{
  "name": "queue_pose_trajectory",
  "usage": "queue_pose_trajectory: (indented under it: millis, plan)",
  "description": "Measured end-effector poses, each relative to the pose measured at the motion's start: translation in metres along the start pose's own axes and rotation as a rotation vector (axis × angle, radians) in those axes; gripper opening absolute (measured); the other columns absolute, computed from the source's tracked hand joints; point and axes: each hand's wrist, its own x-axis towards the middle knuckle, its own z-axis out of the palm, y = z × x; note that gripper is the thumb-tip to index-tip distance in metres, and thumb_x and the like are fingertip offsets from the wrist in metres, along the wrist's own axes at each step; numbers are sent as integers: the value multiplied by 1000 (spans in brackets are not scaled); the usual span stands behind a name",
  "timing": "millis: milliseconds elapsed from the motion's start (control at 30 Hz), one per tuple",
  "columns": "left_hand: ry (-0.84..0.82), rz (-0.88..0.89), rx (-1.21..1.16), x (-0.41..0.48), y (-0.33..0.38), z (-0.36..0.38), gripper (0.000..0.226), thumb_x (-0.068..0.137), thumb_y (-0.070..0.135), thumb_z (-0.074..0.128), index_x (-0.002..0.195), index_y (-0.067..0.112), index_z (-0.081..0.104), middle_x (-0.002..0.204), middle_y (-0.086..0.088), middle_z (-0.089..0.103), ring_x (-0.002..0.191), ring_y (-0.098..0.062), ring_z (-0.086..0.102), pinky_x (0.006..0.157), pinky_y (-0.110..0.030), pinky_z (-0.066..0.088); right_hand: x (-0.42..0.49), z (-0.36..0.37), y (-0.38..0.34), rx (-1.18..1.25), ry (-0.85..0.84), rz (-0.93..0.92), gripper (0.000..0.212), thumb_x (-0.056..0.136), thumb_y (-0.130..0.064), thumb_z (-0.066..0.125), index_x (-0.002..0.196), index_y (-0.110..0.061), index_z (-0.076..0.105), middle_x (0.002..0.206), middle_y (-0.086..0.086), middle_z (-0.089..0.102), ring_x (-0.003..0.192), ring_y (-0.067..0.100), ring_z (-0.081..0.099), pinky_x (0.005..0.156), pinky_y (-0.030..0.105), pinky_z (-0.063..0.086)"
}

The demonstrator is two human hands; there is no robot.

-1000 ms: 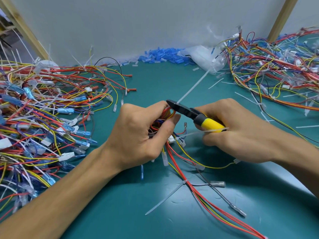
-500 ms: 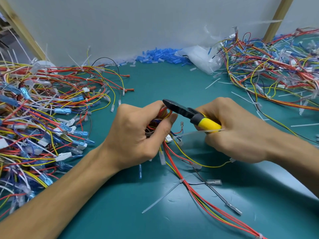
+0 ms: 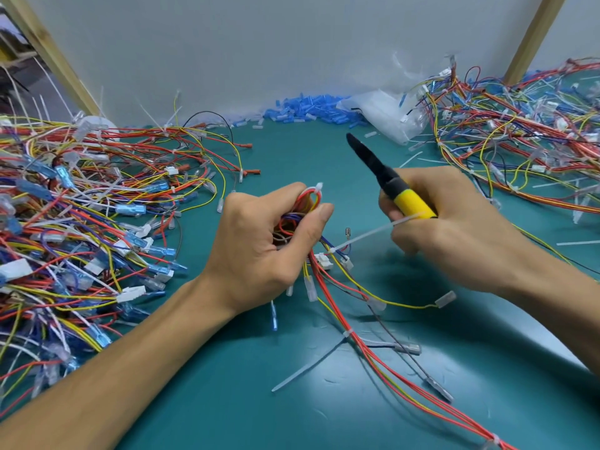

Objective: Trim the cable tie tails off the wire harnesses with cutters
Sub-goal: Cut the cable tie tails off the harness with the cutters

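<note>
Evidently left hand (image 3: 259, 248) clenches harness (image 3: 308, 203), offering its tie tail (image 3: 367, 237) at three o'clock to cutters (image 3: 389, 180) gripped by right hand (image 3: 454, 228).

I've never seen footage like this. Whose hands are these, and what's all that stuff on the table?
No machine here: a person wears a camera on the head, looking down at their own bare hands. The left hand grips a looped bundle of red, yellow and blue wires. The right hand holds black cutters with a yellow handle, apart from the bundle; a white cable tie tail juts toward that hand. On the teal mat lie tangled wire harness heaps at left and right, with small blue plastic sleeves at the back.
</note>
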Motion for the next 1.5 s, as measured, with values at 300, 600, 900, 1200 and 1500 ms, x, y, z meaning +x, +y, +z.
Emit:
queue_pose_trajectory:
  millis: [300, 600, 900, 1200, 1500]
  plan:
    - [174, -242, -233, 5, -13, 2, 44, 105, 20, 61, 69, 1, 46, 55, -9, 38, 46, -14, 39, 49, -25, 32, 4, -1, 5, -33, 38, 102, 23, 56, -22, 56, 76, -11, 51, 68, 17, 51, 57, 21, 41, 55, 50, 41]
    - [322, -275, -284, 5, -12, 3, 44, 107, 25, 59, 77, -5, 49, 61, -18, 42, 49, -34, 42, 48, -41, 35, 3, -1, 8, -290, -24, 110, 33, 61, -32, 53, 90, -19, 60, 74, 12, 63, 70, 34, 57, 59, 49, 49]
    - [350, -292, -293, 5, -15, 2, 47, 106, 31, 60, 79, -5, 49, 62, -23, 40, 49, -41, 42, 47, -49, 38, 0, -4, 1, -229, -118, 17, 28, 58, -26, 55, 86, -23, 60, 64, 8, 56, 61, 32, 50, 55, 54, 45]
    - [351, -291, -313, 5, -16, 2, 49, 106, 34, 60, 79, -5, 49, 62, -26, 40, 48, -42, 42, 48, -49, 38, -2, -4, 1, -309, -105, -76, 28, 60, -22, 54, 86, -13, 57, 65, 13, 49, 58, 26, 39, 49, 46, 34]
    - [295, -290, -306, 5, -16, 4, 33, 106, 29, 61, 89, 2, 53, 65, -21, 48, 49, -40, 46, 43, -44, 39, -2, -4, 1, -230, -71, -55, 22, 57, -22, 56, 75, -9, 61, 54, 11, 48, 49, 21, 37, 45, 41, 31]
